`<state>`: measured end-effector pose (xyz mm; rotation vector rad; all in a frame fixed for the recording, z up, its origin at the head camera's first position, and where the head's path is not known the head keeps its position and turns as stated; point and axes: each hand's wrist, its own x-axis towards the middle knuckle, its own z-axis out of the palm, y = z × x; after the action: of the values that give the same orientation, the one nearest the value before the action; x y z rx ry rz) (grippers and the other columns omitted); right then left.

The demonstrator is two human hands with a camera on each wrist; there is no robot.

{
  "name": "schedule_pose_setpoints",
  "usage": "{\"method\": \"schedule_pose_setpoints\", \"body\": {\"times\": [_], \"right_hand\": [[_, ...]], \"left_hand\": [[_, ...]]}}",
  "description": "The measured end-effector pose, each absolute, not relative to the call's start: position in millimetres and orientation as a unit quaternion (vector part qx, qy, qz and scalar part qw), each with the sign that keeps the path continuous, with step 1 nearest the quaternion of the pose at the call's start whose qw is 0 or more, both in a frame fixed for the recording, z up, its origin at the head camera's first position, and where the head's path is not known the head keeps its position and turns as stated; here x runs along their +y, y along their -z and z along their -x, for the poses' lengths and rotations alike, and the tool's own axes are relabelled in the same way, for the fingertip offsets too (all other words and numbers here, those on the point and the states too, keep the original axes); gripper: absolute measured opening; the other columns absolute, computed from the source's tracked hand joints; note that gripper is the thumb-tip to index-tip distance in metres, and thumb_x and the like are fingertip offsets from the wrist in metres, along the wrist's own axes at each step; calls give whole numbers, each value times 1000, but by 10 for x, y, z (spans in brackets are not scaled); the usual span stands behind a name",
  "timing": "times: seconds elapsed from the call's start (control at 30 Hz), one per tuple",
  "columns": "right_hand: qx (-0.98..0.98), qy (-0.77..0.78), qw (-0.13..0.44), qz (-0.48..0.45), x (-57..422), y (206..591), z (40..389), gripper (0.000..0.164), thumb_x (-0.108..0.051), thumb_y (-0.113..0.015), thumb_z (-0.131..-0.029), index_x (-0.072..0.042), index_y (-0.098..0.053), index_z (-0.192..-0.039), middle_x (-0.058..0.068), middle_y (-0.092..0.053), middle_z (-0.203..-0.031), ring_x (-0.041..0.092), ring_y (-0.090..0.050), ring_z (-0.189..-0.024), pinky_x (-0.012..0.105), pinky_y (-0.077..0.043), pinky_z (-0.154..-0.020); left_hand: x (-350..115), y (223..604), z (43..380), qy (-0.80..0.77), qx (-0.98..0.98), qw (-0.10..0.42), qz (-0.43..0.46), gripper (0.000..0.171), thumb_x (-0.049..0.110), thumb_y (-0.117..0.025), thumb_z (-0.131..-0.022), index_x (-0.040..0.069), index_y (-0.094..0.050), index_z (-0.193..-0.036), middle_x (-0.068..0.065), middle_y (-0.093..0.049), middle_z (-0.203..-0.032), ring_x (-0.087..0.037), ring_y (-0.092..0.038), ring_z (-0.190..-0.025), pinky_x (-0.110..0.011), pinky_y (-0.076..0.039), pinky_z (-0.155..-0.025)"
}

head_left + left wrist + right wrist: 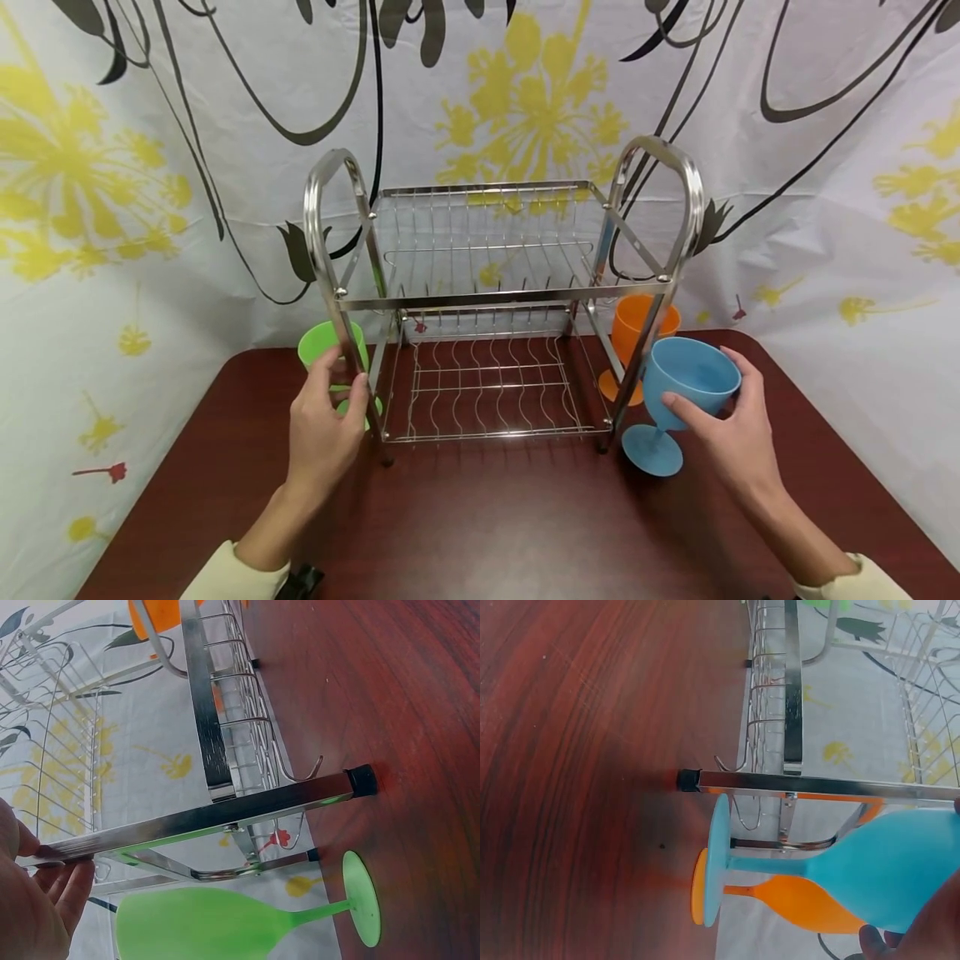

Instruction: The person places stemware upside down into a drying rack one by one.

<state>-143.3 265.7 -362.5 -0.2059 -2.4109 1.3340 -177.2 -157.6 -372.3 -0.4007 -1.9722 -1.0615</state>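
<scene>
A two-tier metal dish rack point(465, 297) stands on the dark red-brown table. My left hand point(327, 425) grips the rack's left front leg point(172, 829), thumb on one side and fingers on the other. Just behind that hand is a green goblet point(202, 922), upright on the table and partly hidden in the head view. My right hand point(738, 433) holds a blue goblet point(690, 371) by its bowl, slightly tilted, beside the rack's right front leg. Whether its foot point(718, 859) touches the table I cannot tell. An orange goblet point(630, 329) stands behind the blue one, partly covered by the rack.
Both rack tiers point(487, 387) show bare wires. A white cloth point(247, 167) with yellow and grey plant prints hangs behind and on both sides of the table point(480, 533). A black strap point(300, 581) shows at my left wrist.
</scene>
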Motion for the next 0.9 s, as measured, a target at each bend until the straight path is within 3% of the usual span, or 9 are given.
{"method": "schedule_pose_setpoints", "body": {"times": [0.43,0.9], "right_hand": [[-850,-477,209,72,2630,3538,1304,83,-25,-72,-88,-27,-21,-153,10,-40,-138,11,-46,-106,7,-43,-73],[-827,-503,246,38,2521,3415,1175,78,-10,-71,-84,-23,-32,-150,0,-46,-132,13,-49,-109,9,-44,-79]], "left_hand": [[-1588,3747,1781,414,-791,421,159,40,-5,-65,-86,-6,-55,-125,-16,-64,-92,-23,-67,-78,-9,-51,-70],[-1575,3740,1798,418,-796,410,154,40,-5,-65,-87,-8,-54,-126,-17,-63,-92,-23,-66,-81,-9,-51,-70]]}}
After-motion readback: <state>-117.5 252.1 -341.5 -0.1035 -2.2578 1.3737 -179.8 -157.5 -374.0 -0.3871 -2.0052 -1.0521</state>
